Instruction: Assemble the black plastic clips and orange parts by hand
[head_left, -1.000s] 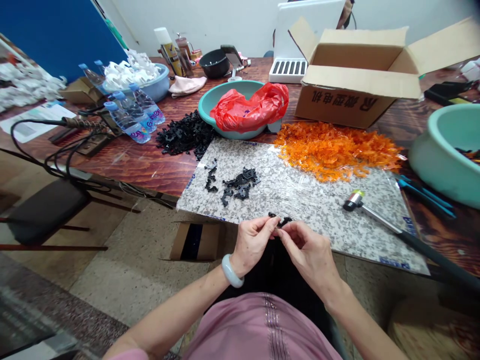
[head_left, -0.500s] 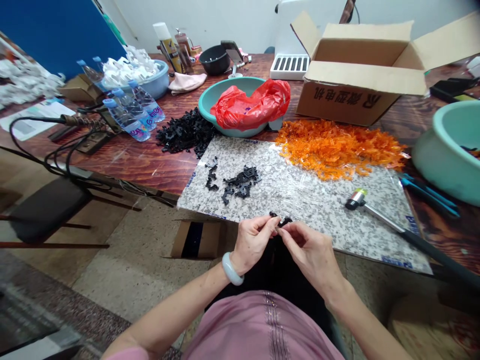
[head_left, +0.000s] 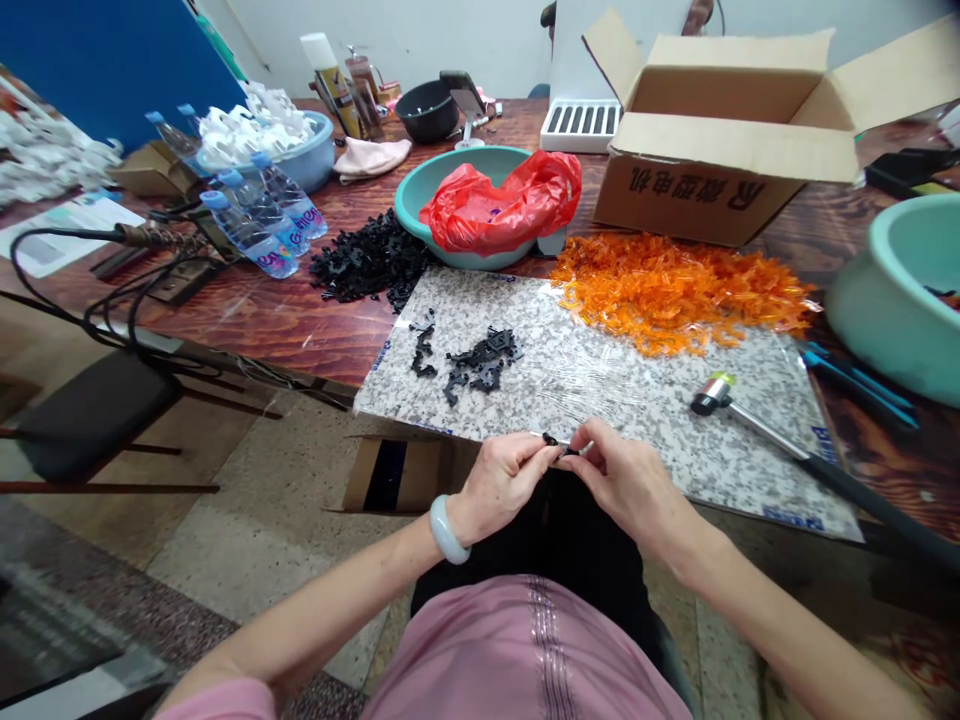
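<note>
A small black plastic part (head_left: 551, 440) is pinched between the fingertips of my left hand (head_left: 504, 482), just off the near edge of a speckled stone-look board (head_left: 637, 455). My right hand (head_left: 626, 480) closes thumb and fingers on the same part from the other side; its exact shape is mostly hidden. Beyond my hands, thin metal pins (head_left: 585, 380) lie scattered on the board. Left of them is a small group of loose black parts (head_left: 484, 360). Orange translucent pieces (head_left: 675, 290) form a heap at the board's back right.
A mallet (head_left: 750, 420) lies on the board at right, beside blue-handled pliers (head_left: 862, 385). Behind stand a teal basin (head_left: 420, 215) with a red bag (head_left: 502, 205) and an open cardboard box (head_left: 675, 195). A black heap (head_left: 371, 260) and water bottles (head_left: 255, 235) are at left.
My right-hand fingers have shifted and lifted slightly around the black part, and the part has turned between my fingertips. The view has tilted slightly; items on the table stay put.
</note>
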